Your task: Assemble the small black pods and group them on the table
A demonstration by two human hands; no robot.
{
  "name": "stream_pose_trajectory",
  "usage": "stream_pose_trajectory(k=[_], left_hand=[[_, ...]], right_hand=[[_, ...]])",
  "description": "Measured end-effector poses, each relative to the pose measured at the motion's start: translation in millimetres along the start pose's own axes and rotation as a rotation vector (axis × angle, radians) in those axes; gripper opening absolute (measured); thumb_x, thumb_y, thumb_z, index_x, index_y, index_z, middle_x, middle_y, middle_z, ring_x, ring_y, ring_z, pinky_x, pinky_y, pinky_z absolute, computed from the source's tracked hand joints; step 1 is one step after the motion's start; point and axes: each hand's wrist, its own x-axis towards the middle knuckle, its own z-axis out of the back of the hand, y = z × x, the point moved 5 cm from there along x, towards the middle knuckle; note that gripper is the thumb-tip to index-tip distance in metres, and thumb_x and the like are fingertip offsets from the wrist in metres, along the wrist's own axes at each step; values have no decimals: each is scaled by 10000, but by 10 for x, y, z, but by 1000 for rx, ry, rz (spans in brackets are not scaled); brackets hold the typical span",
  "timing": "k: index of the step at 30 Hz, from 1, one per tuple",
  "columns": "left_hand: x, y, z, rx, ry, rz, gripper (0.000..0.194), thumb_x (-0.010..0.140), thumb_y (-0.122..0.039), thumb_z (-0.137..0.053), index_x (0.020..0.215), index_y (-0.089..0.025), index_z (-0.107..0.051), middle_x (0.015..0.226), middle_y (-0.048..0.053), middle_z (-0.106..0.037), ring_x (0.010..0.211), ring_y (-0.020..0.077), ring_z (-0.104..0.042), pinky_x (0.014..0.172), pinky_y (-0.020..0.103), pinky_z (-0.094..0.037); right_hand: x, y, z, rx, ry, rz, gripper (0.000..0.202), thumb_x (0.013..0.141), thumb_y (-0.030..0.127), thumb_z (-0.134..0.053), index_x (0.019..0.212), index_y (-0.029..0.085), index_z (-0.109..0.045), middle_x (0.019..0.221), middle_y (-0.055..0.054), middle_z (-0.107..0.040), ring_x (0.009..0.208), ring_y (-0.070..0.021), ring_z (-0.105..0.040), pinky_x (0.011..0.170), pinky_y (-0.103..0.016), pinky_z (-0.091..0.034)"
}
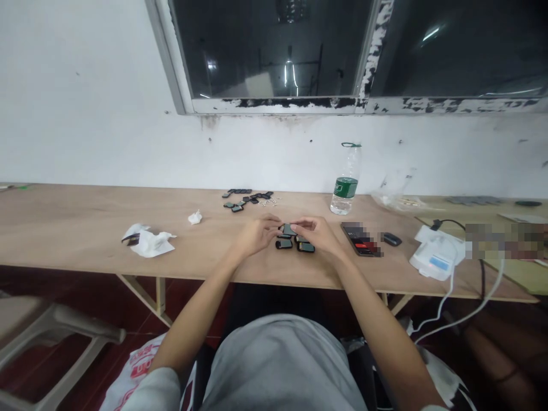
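Observation:
Both hands meet over the middle of the table, fingertips close together around a small flat grey-green screen point(289, 229). My left hand point(260, 235) has its fingers bent in at the screen's left side. My right hand point(315, 233) pinches it from the right, thumb on its near edge. Just below lie small black cases with grey-green faces, one at the left point(283, 244) and one at the right point(305, 247). Another is partly covered by my fingers. The exact contact of the left fingertips is too small to make out.
Farther back lie several similar black pieces point(254, 197) and small whitish bits point(269, 200). A water bottle point(345, 188), a phone point(360, 240) and a black fob-like object point(391, 238) are to the right. White cables run from a white box point(436, 254). Crumpled tissue point(152, 242) lies left.

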Motion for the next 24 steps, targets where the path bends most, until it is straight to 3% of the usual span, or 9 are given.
stream_pose_trajectory(k=[6, 12, 19, 24], left_hand=[[8, 27, -47, -202, -49, 136, 200, 826, -241, -737, 1005, -158, -767, 1152, 104, -752, 956, 242, -726, 874, 368, -601], [4, 224, -192, -461, 24, 327, 278, 681, -173, -794, 944, -138, -710, 863, 66, -770, 816, 246, -743, 779, 374, -615], [25, 344, -296, -412, 138, 274, 293, 728, -268, -784, 983, -151, -699, 941, 69, -757, 843, 212, -721, 776, 330, -585], [52, 549, -153, -235, 51, 251, 220, 830, -306, -689, 986, -151, -705, 1018, 94, -747, 909, 213, -701, 808, 333, -573]], right_hand=[[-18, 30, -8, -9, 20, -7, 433, 776, 513, -774, 1013, 151, -771, 1026, -115, -787, 945, -271, -728, 841, -382, -573], [0, -4, -54, -33, 76, 21, 393, 784, 467, -771, 1025, 156, -777, 1040, -107, -789, 941, -266, -731, 833, -372, -570], [19, -124, -75, -190, 121, -17, 272, 813, 368, -728, 974, 152, -770, 902, -86, -787, 816, -218, -714, 702, -296, -545], [0, -198, -92, -220, 201, -108, 219, 764, 309, -769, 898, 141, -726, 790, -67, -757, 683, -167, -668, 607, -249, -496]])
